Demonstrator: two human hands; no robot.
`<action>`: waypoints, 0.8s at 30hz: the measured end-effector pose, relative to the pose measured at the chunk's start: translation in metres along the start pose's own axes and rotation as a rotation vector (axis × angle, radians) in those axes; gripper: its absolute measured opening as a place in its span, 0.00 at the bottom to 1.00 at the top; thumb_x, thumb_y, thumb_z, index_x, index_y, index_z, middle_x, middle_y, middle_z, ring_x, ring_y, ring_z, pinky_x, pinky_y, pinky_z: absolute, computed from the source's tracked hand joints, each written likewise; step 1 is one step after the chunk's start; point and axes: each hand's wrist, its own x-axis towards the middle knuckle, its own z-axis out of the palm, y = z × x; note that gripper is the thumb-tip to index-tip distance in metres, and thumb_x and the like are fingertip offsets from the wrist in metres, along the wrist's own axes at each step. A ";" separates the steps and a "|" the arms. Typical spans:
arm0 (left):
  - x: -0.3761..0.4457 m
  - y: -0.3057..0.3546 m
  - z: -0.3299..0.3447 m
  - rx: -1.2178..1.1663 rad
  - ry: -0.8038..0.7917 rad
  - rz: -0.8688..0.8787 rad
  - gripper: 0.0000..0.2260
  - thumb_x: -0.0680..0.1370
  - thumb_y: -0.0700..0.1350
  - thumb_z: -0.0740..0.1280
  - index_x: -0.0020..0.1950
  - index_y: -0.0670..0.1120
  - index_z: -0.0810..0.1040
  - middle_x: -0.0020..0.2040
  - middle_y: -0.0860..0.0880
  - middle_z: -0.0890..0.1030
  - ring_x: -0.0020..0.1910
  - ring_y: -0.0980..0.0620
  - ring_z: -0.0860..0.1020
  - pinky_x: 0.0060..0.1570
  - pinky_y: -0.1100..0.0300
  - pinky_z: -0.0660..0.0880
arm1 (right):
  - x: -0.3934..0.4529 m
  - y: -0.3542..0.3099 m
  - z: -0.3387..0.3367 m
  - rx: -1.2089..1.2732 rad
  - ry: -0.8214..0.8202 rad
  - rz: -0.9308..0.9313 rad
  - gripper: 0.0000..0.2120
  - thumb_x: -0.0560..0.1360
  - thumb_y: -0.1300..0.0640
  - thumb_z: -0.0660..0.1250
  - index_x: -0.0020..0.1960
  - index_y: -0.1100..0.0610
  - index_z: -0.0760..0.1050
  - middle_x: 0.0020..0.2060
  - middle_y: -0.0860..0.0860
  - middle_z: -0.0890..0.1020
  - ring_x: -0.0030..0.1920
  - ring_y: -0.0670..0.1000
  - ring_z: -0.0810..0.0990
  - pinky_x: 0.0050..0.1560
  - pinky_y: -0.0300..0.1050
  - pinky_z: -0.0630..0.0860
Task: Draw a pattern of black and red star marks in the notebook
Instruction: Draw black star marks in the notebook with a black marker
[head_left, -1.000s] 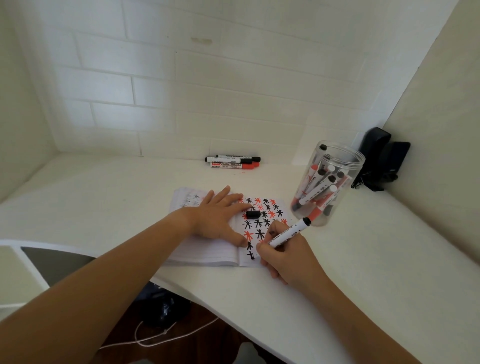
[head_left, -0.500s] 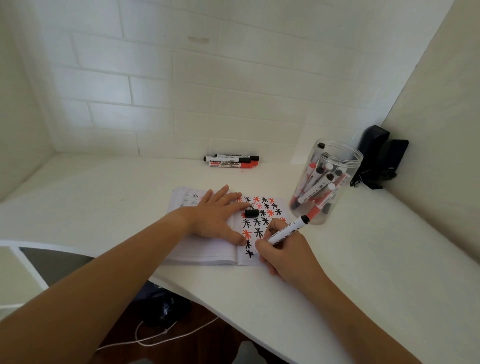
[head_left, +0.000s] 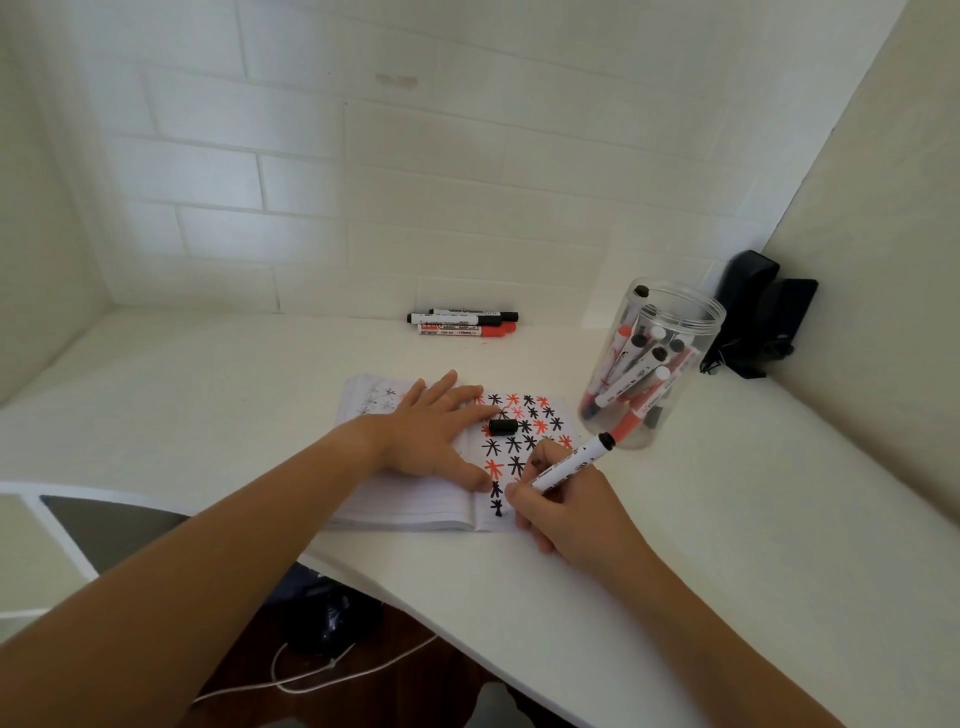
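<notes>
White counter (head_left: 727, 519) runs bare toward your 3 o'clock and 9 o'clock, while its curved near edge passes just under the open notebook (head_left: 415, 499) and the clear jar (head_left: 649, 364) of markers crowds the page at 2 o'clock. Your left hand (head_left: 436, 436) lies flat with straight fingers on the notebook beside a loose black cap (head_left: 502, 427), and your right hand (head_left: 566, 514) has its grip closed round the marker (head_left: 569, 462). Its long axis slants from 7 to 1 o'clock, tip down at the page's lower rows of black and red stars (head_left: 519, 431), black end toward the jar.
</notes>
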 end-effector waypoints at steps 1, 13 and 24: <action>0.000 -0.001 0.000 -0.003 0.004 0.000 0.54 0.59 0.79 0.57 0.81 0.61 0.47 0.82 0.57 0.42 0.79 0.52 0.32 0.76 0.44 0.32 | -0.001 0.000 0.000 0.008 -0.019 -0.008 0.08 0.78 0.60 0.70 0.45 0.61 0.71 0.32 0.59 0.83 0.24 0.51 0.74 0.27 0.40 0.70; 0.000 0.003 0.016 -0.386 0.464 0.037 0.12 0.73 0.64 0.71 0.55 0.65 0.83 0.74 0.54 0.72 0.80 0.52 0.56 0.77 0.42 0.47 | 0.009 0.004 -0.019 0.285 0.243 -0.090 0.06 0.79 0.57 0.73 0.50 0.54 0.75 0.26 0.53 0.75 0.24 0.52 0.71 0.23 0.39 0.66; -0.007 0.009 0.022 -0.198 0.564 0.155 0.26 0.73 0.70 0.66 0.70 0.63 0.72 0.68 0.58 0.74 0.73 0.58 0.65 0.77 0.44 0.52 | 0.010 0.011 -0.016 0.341 0.322 -0.064 0.06 0.82 0.55 0.68 0.57 0.48 0.81 0.43 0.48 0.86 0.44 0.59 0.87 0.44 0.58 0.84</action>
